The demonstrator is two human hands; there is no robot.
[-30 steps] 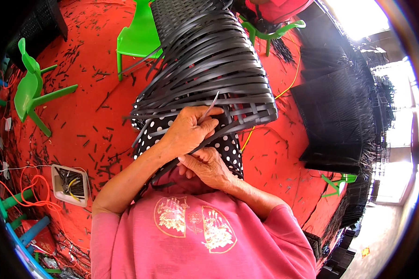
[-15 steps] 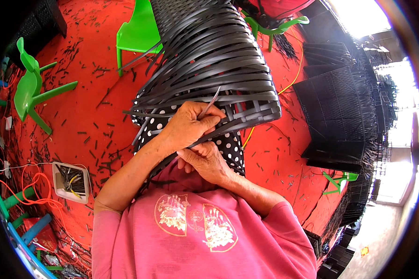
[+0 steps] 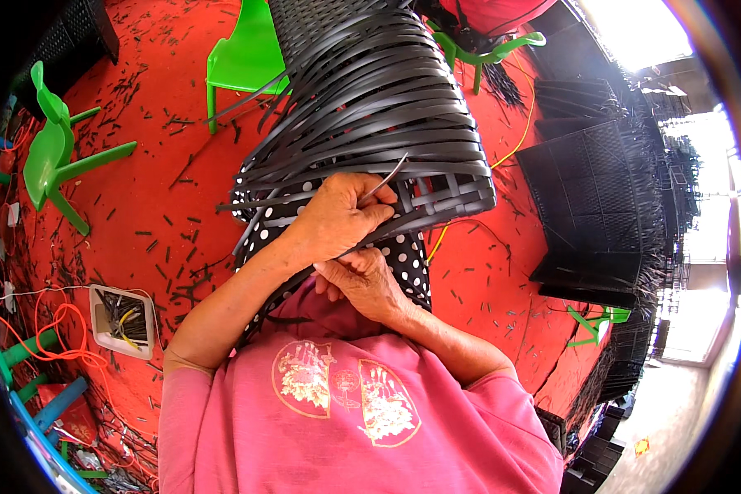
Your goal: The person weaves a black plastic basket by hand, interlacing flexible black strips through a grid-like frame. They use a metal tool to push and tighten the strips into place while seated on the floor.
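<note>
Across my lap lies a black woven panel (image 3: 387,107) of long flat plastic strips, its near right corner plaited tightly. My left hand (image 3: 337,216) is closed over the near edge, pinching a thin, pointed grey piece (image 3: 391,177) that slants up to the right; whether it is a tool or a strip end I cannot tell. Just below, my right hand (image 3: 364,281) has its fingers curled at a black plastic strip (image 3: 296,282) running down to the left along the edge. The strip's part between the hands is partly hidden. A black polka-dot cloth (image 3: 407,267) covers my lap beneath the panel.
Strip offcuts litter the red floor (image 3: 486,280). Green chairs stand at the left (image 3: 49,156) and beyond the panel (image 3: 243,53). A pale bin (image 3: 148,352) with offcuts and a yellow-handled tool sits at left, near orange cords (image 3: 58,350). Black woven panels (image 3: 593,198) are stacked at right.
The thin grey piece in my left hand has shifted slightly to the right and leans over more. My right hand stays almost in place.
</note>
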